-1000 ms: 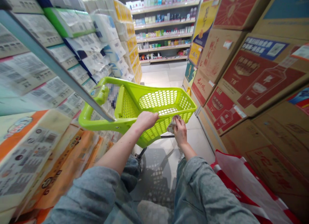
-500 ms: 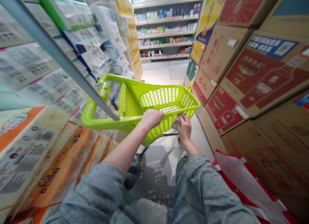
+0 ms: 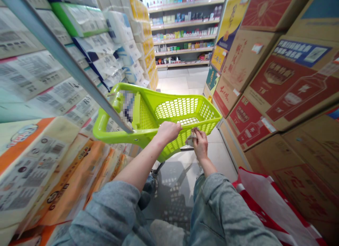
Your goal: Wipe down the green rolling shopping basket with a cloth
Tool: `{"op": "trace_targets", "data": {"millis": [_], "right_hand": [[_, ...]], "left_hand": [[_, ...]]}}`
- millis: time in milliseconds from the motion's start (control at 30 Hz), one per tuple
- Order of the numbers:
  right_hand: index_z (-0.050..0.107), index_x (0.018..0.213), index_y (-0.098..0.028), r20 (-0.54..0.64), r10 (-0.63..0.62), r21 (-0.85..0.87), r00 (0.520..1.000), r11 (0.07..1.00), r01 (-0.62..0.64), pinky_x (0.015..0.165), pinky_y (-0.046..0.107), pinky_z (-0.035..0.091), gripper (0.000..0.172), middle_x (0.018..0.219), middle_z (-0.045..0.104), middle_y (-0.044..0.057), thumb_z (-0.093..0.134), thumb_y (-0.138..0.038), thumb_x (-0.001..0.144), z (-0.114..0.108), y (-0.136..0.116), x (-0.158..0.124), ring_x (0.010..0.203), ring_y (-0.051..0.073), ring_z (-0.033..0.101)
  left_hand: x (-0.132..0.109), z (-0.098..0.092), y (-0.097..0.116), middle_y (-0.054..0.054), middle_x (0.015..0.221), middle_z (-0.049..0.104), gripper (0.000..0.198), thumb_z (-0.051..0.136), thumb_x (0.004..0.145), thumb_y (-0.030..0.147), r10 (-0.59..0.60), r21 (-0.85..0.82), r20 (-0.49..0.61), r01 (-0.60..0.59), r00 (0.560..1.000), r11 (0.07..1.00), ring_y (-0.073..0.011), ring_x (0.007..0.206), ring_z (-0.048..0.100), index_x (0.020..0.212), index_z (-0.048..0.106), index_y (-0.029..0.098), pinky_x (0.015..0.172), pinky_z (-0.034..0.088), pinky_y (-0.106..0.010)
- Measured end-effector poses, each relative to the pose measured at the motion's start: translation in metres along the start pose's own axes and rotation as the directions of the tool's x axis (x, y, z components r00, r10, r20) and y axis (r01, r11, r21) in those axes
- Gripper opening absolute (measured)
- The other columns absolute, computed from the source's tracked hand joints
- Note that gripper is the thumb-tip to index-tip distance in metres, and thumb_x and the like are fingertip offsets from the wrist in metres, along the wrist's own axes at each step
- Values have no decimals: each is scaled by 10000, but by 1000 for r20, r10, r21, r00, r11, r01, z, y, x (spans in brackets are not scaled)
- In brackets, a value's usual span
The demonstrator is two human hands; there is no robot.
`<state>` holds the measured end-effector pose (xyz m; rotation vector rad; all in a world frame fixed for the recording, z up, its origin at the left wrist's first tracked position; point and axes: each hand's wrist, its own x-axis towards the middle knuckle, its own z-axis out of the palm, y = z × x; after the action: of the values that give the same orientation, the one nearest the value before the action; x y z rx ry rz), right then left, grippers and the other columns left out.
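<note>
Centrally in the frame sits a lime-green shopping cart [image 3: 122, 135]. The left hand [image 3: 169, 132] is curled over its near rim; just to the right, the right hand [image 3: 201, 145] has fingers pinched on a crumpled cloth [image 3: 190, 139] at the basket's slotted side. Cardboard boxes [image 3: 288, 80] fill the frame's right.

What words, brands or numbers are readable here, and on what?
"帆风顺": brown carton
Seemingly "T8": large red-printed carton
Seemingly "二锅头": small yellow carton
Too small, angled or blurred to read surely: blue label, wrapped packs, shelved goods, red-and-white bag.
</note>
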<state>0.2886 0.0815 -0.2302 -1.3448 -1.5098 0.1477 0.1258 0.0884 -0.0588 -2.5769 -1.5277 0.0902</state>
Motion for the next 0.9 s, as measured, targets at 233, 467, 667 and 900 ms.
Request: {"op": "trace_targets", "data": {"millis": [233,467,667,900], "right_hand": [[635,1156,-179,19,25,39,1000,999,-25,908,369,467,396,1015,577,101,434,-143,817,1,-10,-7,993,211,553],[603,1227,-207,80,-94,34,992,995,92,937,398,458,440,1066,575,107,435,-138,826,1,-15,-11,1047,229,533],[575,1266,-199,99,-89,36,991,996,86,958,423,455,496,1103,575,121,421,-106,804,10,-10,-14,1102,242,524],[479,1358,-199,193,-145,51,970,989,138,1012,421,434,567,1245,553,134,403,-78,810,11,-12,-22,1209,239,493]], "left_hand": [[1,1,0,-159,803,697,385,330,946,342,3,14,-4,-3,1000,1000,-271,799,686,979,639,115,726,498,-370],[0,0,2,-157,797,694,390,322,947,342,-5,28,-1,5,1000,1000,-269,802,687,968,639,116,722,498,-359],[0,-1,4,-155,799,697,392,312,947,342,0,33,-5,0,1000,999,-281,788,685,988,631,118,693,499,-368],[1,-1,4,-154,804,696,399,305,946,347,-9,26,-9,9,1000,1000,-285,794,684,991,635,128,700,496,-374]]}}
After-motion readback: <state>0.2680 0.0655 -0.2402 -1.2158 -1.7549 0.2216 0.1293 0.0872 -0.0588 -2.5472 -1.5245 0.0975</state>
